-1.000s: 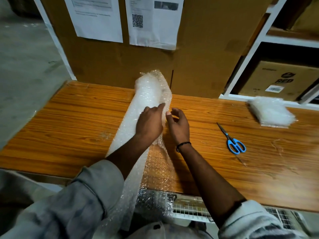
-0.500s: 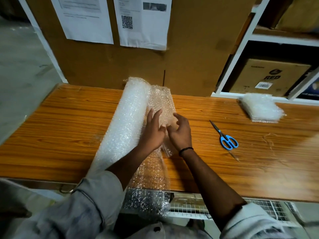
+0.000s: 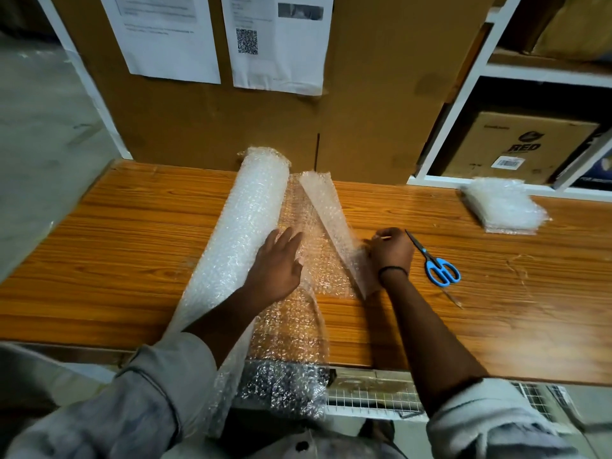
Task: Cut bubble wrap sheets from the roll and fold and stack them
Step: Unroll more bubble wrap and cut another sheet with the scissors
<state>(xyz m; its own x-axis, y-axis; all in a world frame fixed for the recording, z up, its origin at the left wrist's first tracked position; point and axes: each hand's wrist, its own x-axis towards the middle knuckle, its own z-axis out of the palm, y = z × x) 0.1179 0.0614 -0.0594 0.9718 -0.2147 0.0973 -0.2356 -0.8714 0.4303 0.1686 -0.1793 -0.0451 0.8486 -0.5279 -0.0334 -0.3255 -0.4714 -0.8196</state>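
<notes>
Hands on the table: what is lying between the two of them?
In the head view, the unrolled bubble wrap sheet lies between the left hand and the right hand.

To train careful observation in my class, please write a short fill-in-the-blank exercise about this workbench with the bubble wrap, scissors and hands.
1. The scissors on the table have ___ handles.
2. While the right hand pinches the loose sheet, the ___ hand lies open against the roll.
3. The stack of folded sheets lies to the ___ of the scissors.
Missing words: blue; left; right.
</notes>
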